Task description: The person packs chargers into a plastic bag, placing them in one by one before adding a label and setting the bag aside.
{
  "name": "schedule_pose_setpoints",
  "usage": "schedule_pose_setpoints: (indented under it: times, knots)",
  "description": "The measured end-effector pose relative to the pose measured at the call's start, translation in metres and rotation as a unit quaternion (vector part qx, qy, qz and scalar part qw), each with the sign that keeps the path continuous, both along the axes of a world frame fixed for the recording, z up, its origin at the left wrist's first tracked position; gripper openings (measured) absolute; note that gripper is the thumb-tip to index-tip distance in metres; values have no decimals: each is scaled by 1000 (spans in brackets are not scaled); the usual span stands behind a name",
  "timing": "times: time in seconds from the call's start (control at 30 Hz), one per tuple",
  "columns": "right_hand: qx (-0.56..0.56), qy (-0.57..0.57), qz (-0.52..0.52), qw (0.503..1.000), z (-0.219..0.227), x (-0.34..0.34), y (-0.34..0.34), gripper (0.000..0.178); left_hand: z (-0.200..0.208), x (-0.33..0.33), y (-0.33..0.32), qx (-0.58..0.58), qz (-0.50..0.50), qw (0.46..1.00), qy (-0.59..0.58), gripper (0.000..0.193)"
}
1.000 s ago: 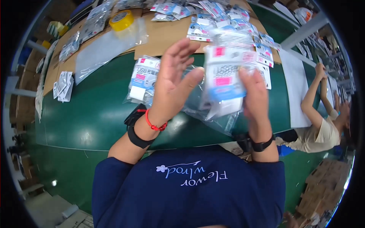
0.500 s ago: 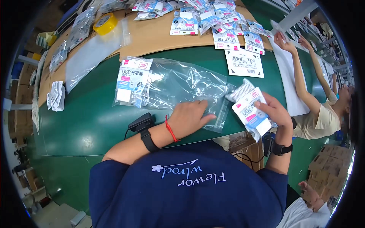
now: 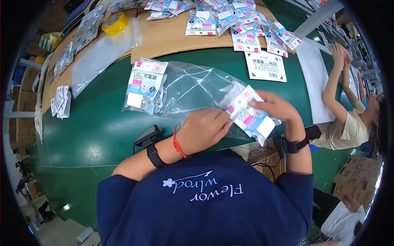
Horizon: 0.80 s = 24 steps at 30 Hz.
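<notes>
On the green table lies a long clear plastic bag [image 3: 191, 92], with white-and-blue charger packs [image 3: 141, 84] inside its left end. My left hand [image 3: 206, 128] is closed at the bag's right end, fingers curled on the film there. In my right hand [image 3: 276, 107] is a small stack of charger packs [image 3: 248, 112], thumb on top. The stack's left edge is over the bag's mouth, close to my left fingertips. How far any pack reaches into the bag cannot be made out through the glare.
A heap of charger packs [image 3: 242, 24] covers cardboard at the back, by a white label card [image 3: 265, 66]. Yellow tape [image 3: 115, 23], a clear plastic sheet [image 3: 100, 57] and folded white slips [image 3: 61, 102] lie left. At right, a co-worker's arms [image 3: 335, 78] are raised.
My right hand has brought the charger packs leftward to the bag's mouth. My left hand, spread out before, has curled onto the bag's edge. The co-worker's hands have come together.
</notes>
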State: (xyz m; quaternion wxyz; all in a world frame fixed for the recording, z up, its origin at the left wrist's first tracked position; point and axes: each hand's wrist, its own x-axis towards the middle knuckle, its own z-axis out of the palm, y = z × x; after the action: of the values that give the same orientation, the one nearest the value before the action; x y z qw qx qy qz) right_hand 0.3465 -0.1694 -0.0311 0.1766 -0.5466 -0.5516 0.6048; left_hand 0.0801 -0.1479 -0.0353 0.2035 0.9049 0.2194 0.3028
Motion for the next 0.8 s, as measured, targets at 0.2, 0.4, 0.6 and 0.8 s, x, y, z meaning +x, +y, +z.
schedule_pose_setpoints:
  times: [0.2,0.4,0.6,0.8]
  knots:
    - [-20,71,25,997,-22,-19,11,39,0,-10,-5,-33,10,999,-33,18]
    - [-70,194,-111,972,-18,-32,18,41,3,-33,-9,-500,-127,848,121,31]
    - [-25,117,-24,993,-15,-64,30,46,-23,-30,-24,-835,-95,535,91,47]
    - [-49,111,74,990,-11,-66,54,50,-27,-1,-36,-874,-69,481,-13,47]
